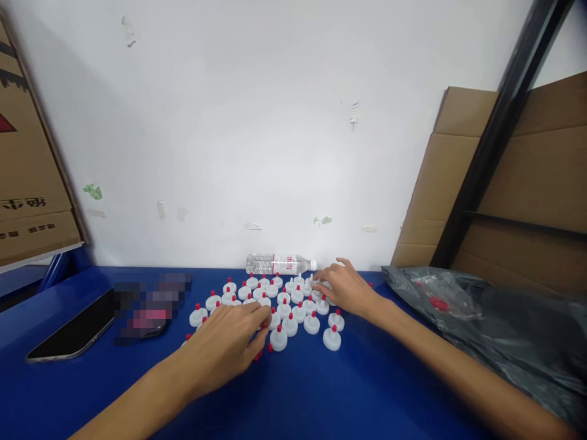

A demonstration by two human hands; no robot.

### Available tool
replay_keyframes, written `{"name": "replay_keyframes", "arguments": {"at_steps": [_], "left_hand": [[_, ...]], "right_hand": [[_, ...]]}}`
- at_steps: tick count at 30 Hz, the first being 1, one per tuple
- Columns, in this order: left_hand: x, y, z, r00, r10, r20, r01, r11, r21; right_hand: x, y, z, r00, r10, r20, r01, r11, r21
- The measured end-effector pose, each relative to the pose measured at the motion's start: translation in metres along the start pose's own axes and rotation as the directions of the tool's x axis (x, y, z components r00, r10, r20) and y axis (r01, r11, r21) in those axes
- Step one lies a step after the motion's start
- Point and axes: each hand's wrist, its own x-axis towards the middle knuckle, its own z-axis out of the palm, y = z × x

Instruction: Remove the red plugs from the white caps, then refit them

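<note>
Many white round nozzle caps (289,325) stand upright in a loose cluster on the blue table, most with a small red tip. My left hand (233,336) is closed in a pinch at the near left of the cluster, with a speck of red showing between thumb and forefinger. Loose red tips (258,355) lie just below those fingers. At the far right of the cluster, the curled fingers of my right hand (342,286) are on a white nozzle cap, partly hidden by them. Beside it, a few white caps (299,280) have no red tip.
A clear plastic bottle (282,264) lies along the wall behind the caps. To the left are a phone (73,327) and a blurred dark item (153,308). On the right, grey plastic bags (481,324) cover the table near leaning cardboard (440,177).
</note>
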Motion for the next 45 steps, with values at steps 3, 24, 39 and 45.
{"name": "replay_keyframes", "arguments": {"at_steps": [3, 24, 39, 45], "left_hand": [[0.001, -0.002, 0.001, 1.0, -0.002, -0.018, 0.003, 1.0, 0.031], [0.002, -0.017, 0.008, 0.906, -0.02, -0.423, -0.044, 0.989, -0.139], [0.001, -0.008, 0.008, 0.903, 0.141, -0.406, -0.229, 0.958, -0.175], [0.001, -0.01, 0.01, 0.91, 0.129, -0.393, -0.219, 0.956, -0.194]], "right_hand": [[0.0, -0.004, -0.005, 0.999, -0.052, 0.004, 0.052, 0.998, 0.047], [-0.011, -0.059, -0.048, 0.961, -0.174, -0.216, 0.244, 0.898, 0.367], [-0.023, -0.082, -0.045, 0.942, -0.315, -0.117, 0.336, 0.889, 0.31], [-0.023, -0.08, -0.041, 0.934, -0.291, -0.206, 0.349, 0.868, 0.354]]}}
